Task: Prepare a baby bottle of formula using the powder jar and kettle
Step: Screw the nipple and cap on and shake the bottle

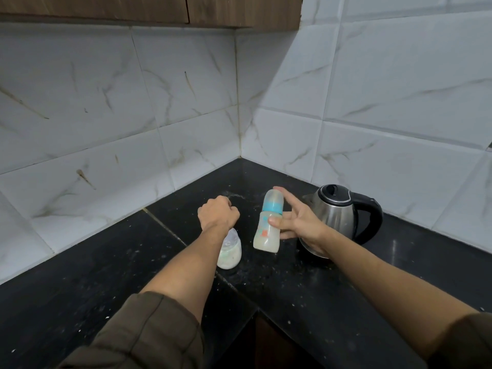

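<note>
Baby bottle, translucent with a teal collar and clear cap, held tilted with its top leaning right, low over the black speckled countertop; pale milky liquid fills its lower part. Whether its base touches the counter cannot be told. Right hand grips the bottle: thumb pressed on the front of the body, index finger stretched up along the cap, remaining fingers curled behind. Left hand, left of the bottle and apart from it, fingers folded together in a fist, nothing visible in it. Short container with a clear domed cap and white contents stands beneath the left forearm, partly hidden. Steel kettle, black lid and handle, stands just behind the right hand. White marbled wall tiles enclose the corner
</note>
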Motion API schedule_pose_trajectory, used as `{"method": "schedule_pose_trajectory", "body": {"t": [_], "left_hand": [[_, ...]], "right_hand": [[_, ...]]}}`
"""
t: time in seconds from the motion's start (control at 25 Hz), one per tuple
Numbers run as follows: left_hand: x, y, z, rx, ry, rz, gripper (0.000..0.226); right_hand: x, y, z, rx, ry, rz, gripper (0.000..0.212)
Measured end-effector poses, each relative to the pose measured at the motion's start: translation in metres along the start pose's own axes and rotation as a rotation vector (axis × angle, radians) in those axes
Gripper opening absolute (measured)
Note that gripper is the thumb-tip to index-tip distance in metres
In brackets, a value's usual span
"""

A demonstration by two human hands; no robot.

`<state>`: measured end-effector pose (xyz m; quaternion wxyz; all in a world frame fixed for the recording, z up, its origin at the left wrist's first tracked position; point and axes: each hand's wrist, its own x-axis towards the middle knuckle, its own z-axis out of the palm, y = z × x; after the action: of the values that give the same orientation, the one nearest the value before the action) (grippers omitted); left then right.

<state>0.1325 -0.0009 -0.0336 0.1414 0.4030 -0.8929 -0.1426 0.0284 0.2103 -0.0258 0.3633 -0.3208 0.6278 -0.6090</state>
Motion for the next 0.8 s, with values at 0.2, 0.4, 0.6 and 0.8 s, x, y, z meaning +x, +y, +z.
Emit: {"method": "schedule_pose_trajectory", "body": {"t": [0.2,0.4,0.6,0.8], "left_hand": [[0.004,0.002,0.000,0.000,-0.001,0.012,0.024],[0.004,0.003,0.004,0.000,-0.003,0.017,0.023],[0.004,-0.004,0.003,-0.006,-0.004,0.004,0.025],[0.006,-0.005,0.004,-0.032,-0.035,0.020,0.026]], "right_hand": [[0.003,-0.002,-0.006,0.200,0.273,-0.082,0.081],[-0.001,0.007,-0.005,-0.086,-0.102,0.077,0.089],[0.008,0.007,-0.008,0.208,0.218,0.018,0.076],[0.007,0.013,-0.006,0.026,0.030,0.096,0.084]]}}
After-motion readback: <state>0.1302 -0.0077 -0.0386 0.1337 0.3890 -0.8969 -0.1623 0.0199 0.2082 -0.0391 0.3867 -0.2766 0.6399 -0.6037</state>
